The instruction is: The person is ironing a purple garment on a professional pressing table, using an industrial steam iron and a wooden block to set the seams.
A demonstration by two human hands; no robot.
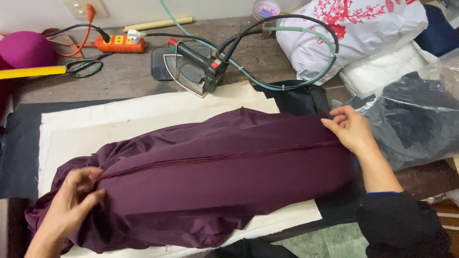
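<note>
There, the left hand [71, 200] pinched the near end of the purple fabric [215, 177] at its seam, fingertips buried in folds. The right hand [351, 130] lay flat on the far end, ungripping. The fabric covered most of the cream pressing cloth [119, 124]; the iron [193, 71] stood behind, the white bag [354, 33] cut off.

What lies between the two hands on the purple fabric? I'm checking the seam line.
In the head view, a raised seam ridge in the purple fabric spans from left hand to right hand.

Black sleeve [399, 224], blue cuff edge; left forearm bare.
</note>
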